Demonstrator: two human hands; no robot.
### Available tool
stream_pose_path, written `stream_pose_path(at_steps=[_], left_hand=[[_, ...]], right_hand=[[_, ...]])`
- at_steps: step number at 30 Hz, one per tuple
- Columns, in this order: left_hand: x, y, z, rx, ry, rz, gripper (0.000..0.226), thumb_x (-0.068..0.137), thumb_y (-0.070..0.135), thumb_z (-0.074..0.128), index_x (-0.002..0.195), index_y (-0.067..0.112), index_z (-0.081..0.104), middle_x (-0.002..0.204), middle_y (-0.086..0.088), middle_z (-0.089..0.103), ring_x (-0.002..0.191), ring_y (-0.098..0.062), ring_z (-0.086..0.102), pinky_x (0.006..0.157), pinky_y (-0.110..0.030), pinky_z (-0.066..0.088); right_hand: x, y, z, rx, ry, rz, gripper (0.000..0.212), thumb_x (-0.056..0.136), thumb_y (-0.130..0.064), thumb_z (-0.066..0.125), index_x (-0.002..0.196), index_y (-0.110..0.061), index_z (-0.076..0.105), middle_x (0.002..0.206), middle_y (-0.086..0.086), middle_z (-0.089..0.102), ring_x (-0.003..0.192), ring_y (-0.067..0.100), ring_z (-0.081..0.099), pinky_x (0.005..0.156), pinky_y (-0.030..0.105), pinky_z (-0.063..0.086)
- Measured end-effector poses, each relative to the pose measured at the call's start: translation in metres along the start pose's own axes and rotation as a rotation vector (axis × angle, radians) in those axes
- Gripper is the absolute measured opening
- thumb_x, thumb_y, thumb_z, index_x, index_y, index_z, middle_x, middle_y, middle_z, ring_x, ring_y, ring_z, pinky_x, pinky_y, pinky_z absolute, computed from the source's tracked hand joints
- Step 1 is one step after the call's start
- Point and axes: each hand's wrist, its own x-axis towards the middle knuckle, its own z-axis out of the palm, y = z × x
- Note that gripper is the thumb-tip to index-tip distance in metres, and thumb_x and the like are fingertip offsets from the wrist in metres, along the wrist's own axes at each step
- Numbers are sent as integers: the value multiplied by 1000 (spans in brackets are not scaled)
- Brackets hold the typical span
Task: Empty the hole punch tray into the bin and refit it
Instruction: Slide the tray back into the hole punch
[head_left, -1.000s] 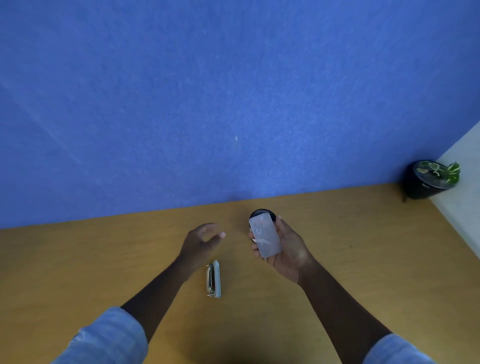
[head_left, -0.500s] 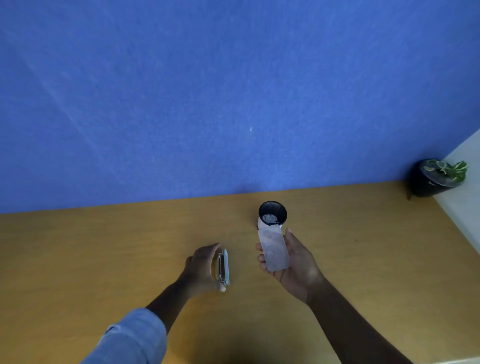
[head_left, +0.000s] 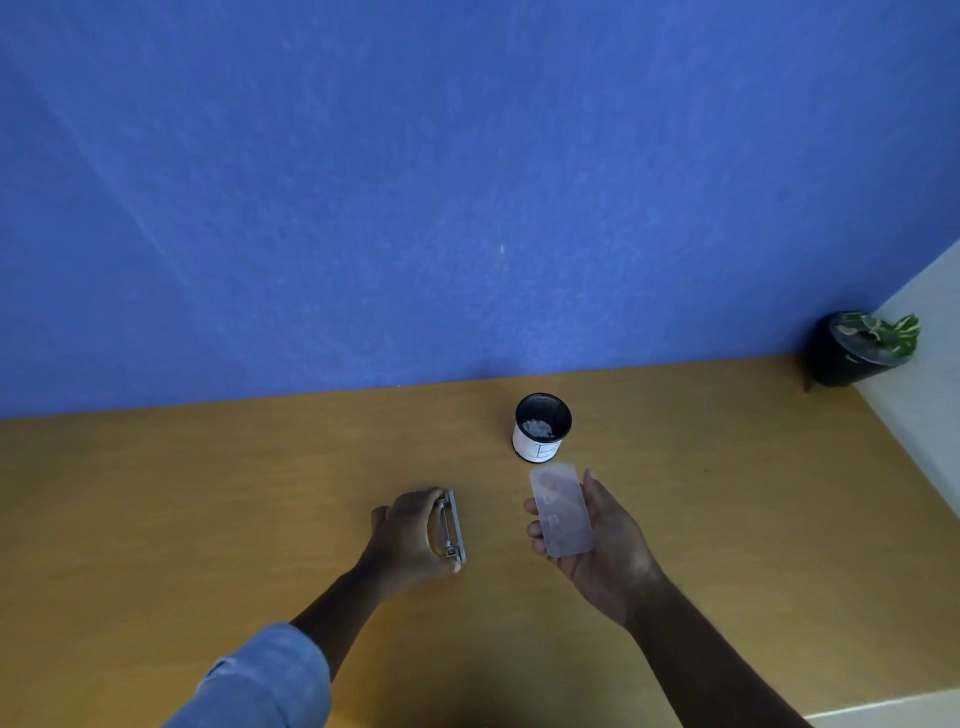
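A small metal hole punch (head_left: 451, 532) lies on its side on the wooden desk (head_left: 208, 493); my left hand (head_left: 410, 535) is closed around it from the left. My right hand (head_left: 597, 540) holds a translucent plastic tray (head_left: 561, 512) flat on its palm, a little in front of the bin. The bin (head_left: 542, 427) is a small black cup with a white label, standing upright near the wall. Pale paper bits lie at its bottom.
A blue partition wall (head_left: 467, 182) rises behind the desk. A dark pot with a green-and-white plant (head_left: 862, 348) stands in the far right corner. A white surface (head_left: 930, 415) borders the desk's right edge.
My right hand drew the tray back from over the bin towards me. My left hand came down onto the hole punch and closed on it.
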Motion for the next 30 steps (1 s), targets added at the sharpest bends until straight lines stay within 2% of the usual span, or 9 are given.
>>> stream_pose_path(at_steps=[6,13,17,20,23,26,30], left_hand=[[-11,36,-23,-46,114,32,112,53,74,80,151,42,39,144,16,51,139,-8,44,109,-33,18],[-27,85,-52,114,189,210,100,59,77,73,146,37,43,131,20,56,131,-6,48,106,-40,28],[-35,113,-58,198,232,280,88,59,74,72,135,39,46,117,25,55,120,-6,51,94,-38,31],[-38,126,-60,248,249,296,85,59,73,70,133,37,47,116,22,57,117,-8,52,91,-39,31],[-42,137,-59,278,253,295,84,59,71,69,132,35,48,116,20,58,115,-11,52,90,-39,32],[-44,147,-57,316,252,290,83,62,68,68,134,33,48,116,18,60,115,-13,52,91,-41,34],[-45,157,-52,382,242,288,79,67,66,63,135,29,49,118,14,60,116,-16,52,91,-41,33]], right_hand=[[1,1,4,9,9,8,60,107,-52,46,120,-3,78,104,25,76,76,33,71,67,42,61],[1,6,9,0,14,15,55,110,-44,45,132,-1,71,107,26,74,79,34,71,69,42,57],[-3,8,16,-32,-7,-21,53,111,-42,40,130,-7,75,129,25,74,99,34,74,79,42,57],[-5,6,18,-44,4,-39,54,113,-39,35,137,-5,69,142,31,66,116,41,63,86,46,51],[-9,5,20,-70,-3,-53,55,113,-38,32,141,-5,66,140,27,68,116,39,62,86,46,50],[-14,6,25,-79,-32,-43,55,114,-37,29,140,-9,68,142,25,68,122,37,63,98,49,45],[-17,9,29,-47,-35,-21,52,113,-38,37,135,-6,72,131,20,74,114,28,73,98,42,54]])
